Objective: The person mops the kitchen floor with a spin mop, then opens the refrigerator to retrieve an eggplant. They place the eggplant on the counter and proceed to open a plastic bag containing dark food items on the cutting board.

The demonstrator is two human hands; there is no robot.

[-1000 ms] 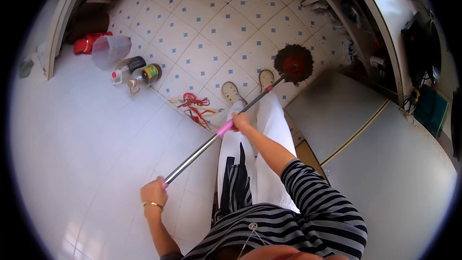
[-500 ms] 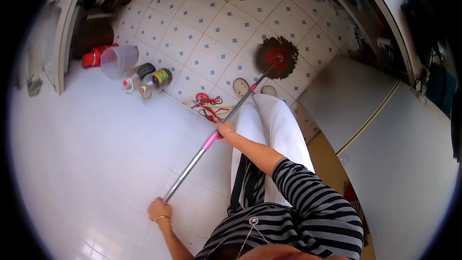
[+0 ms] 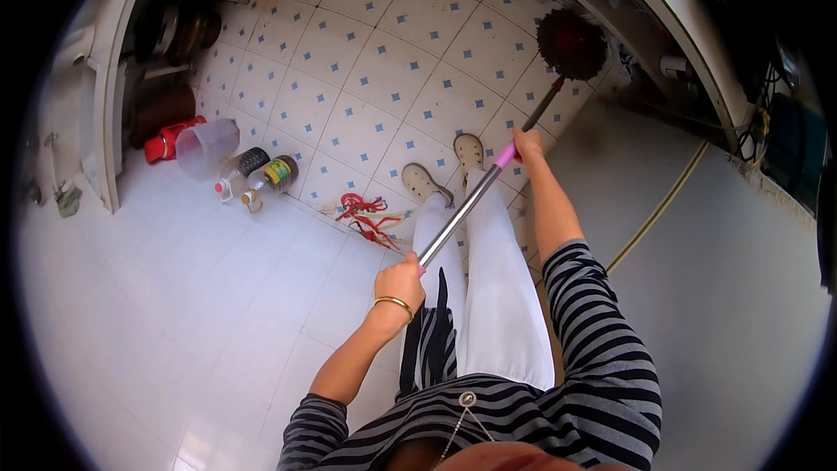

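A mop point(image 3: 471, 207) with a silver and pink pole slants from lower left to upper right in front of me. My left hand point(image 3: 399, 286), a gold bangle at its wrist, grips the pole's near end. Farther up, my right hand point(image 3: 527, 145) is wrapped round the pole just above its pink sleeve. The round, dark reddish-brown mop head point(image 3: 571, 45) lies on the tiled floor point(image 3: 384, 78) at the far right, close to the shelf opening. The mop head's far edge is in shadow.
Left of my feet lie red ribbons point(image 3: 368, 218). Two large bottles point(image 3: 277, 176), a clear plastic bucket point(image 3: 207, 146) and a red object point(image 3: 171, 139) stand farther left. A grey cabinet-like surface point(image 3: 697, 296) fills the right side. Shelf frames point(image 3: 109, 122) border the floor.
The mop head has moved to the far right, away from my feet. Both hands have moved right and forward with the pole, and my feet have shifted apart.
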